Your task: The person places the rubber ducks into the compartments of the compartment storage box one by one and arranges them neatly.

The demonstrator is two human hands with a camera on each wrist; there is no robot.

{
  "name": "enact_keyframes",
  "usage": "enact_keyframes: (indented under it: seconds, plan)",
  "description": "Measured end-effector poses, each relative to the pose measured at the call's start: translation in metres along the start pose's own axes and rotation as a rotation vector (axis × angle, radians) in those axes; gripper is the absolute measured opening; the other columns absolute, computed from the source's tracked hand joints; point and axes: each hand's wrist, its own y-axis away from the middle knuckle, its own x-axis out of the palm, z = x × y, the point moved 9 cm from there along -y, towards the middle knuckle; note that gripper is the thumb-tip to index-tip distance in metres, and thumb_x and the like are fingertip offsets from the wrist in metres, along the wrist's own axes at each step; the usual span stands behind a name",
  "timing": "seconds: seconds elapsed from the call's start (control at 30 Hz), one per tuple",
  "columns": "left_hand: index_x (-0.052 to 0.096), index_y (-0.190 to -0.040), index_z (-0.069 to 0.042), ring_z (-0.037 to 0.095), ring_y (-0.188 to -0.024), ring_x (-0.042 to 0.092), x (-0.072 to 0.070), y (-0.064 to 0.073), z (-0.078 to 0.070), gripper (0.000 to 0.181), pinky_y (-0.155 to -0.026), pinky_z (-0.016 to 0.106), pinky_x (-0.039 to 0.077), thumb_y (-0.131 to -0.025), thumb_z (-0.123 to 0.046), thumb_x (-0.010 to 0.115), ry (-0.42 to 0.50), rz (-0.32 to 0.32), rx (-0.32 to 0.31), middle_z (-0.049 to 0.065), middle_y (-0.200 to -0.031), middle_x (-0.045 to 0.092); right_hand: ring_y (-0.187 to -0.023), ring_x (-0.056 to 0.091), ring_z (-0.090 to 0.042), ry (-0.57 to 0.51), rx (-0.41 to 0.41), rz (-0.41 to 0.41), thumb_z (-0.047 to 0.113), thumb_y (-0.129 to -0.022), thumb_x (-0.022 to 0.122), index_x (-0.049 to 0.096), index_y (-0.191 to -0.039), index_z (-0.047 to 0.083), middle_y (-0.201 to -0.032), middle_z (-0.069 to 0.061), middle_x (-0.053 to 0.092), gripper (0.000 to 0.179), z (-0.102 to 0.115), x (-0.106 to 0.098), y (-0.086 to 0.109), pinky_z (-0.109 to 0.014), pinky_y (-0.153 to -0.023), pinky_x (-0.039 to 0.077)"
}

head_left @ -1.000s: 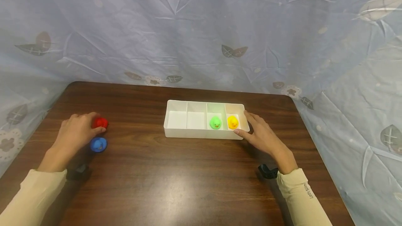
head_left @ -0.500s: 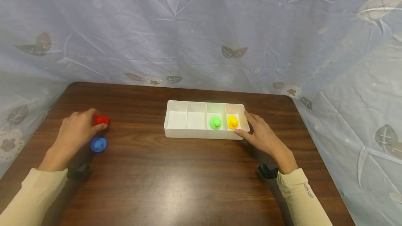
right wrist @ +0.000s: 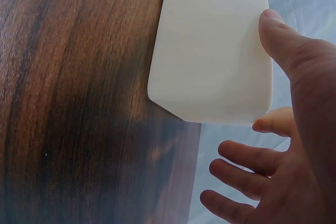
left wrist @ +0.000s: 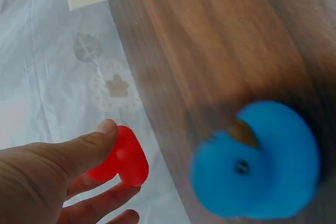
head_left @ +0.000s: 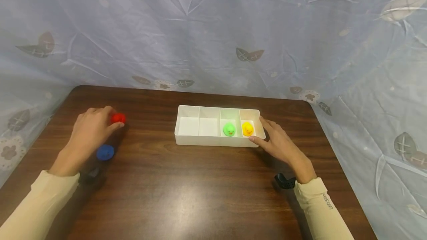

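Between the thumb and fingers of my left hand [head_left: 91, 129] is a small red toy duck [head_left: 119, 118], pinched and raised over the table at the left. The left wrist view shows the red duck [left wrist: 131, 156] as two rounded lobes, partly hidden by the thumb. A blue toy duck [head_left: 105, 152] sits on the table just below that hand. My right hand [head_left: 281, 143] holds the right end of a white divided box [head_left: 207, 141], its thumb at the front wall and index finger at the far corner. The other right fingers spread past the box [right wrist: 215, 51].
Inside the box, a green toy duck [head_left: 229, 129] and a yellow toy duck [head_left: 247, 129] occupy the two right compartments. Brown wood-grain table [head_left: 150, 188] lies under everything, and a pale patterned cloth [head_left: 213, 40] hangs behind it and along the sides.
My left hand has lifted the red duck and moved it right and toward the back. The blue duck and the box stay in place, and my right hand keeps its position.
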Motion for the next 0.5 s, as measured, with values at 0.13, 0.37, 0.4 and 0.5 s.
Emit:
enact_keyframes:
  seconds: [0.13, 0.37, 0.4, 0.5]
  plan:
    - [0.067, -0.112, 0.0, 0.056, -0.107, 0.063, -0.004, -0.005, -0.014, 0.039, -0.087, 0.07, 0.047, -0.093, -0.029, 0.083, 0.011, -0.012, 0.007, 0.022, -0.098, 0.075, -0.154, 0.037, -0.053, 0.003, -0.003, 0.001, 0.061, -0.101, 0.066, 0.02, -0.17, 0.007, -0.168, -0.029, 0.037, 0.099, 0.0, 0.0, -0.001, -0.07, -0.124, 0.035]
    - [0.067, -0.117, 0.001, 0.054, -0.111, 0.061, -0.01, -0.015, -0.041, 0.042, -0.095, 0.072, 0.046, -0.093, -0.028, 0.084, 0.031, -0.03, 0.05, 0.026, -0.109, 0.076, -0.155, 0.036, -0.053, 0.008, 0.0, 0.004, 0.061, -0.101, 0.065, 0.02, -0.17, 0.006, -0.168, -0.029, 0.036, 0.099, 0.0, 0.0, -0.001, -0.07, -0.124, 0.034]
    - [0.067, -0.116, 0.001, 0.054, -0.112, 0.062, -0.011, -0.017, -0.045, 0.041, -0.095, 0.071, 0.046, -0.092, -0.027, 0.085, 0.031, -0.038, 0.056, 0.026, -0.108, 0.076, -0.155, 0.036, -0.053, 0.008, 0.001, 0.004, 0.061, -0.101, 0.065, 0.019, -0.17, 0.007, -0.168, -0.029, 0.036, 0.099, -0.001, 0.0, -0.001, -0.07, -0.124, 0.034]
    - [0.067, -0.115, 0.0, 0.053, -0.111, 0.063, -0.012, -0.021, -0.056, 0.04, -0.096, 0.07, 0.047, -0.091, -0.026, 0.086, 0.027, -0.052, 0.077, 0.026, -0.108, 0.077, -0.155, 0.035, -0.052, 0.008, 0.007, 0.008, 0.061, -0.101, 0.065, 0.018, -0.171, 0.007, -0.169, -0.029, 0.035, 0.1, -0.001, 0.0, 0.0, -0.07, -0.124, 0.034]
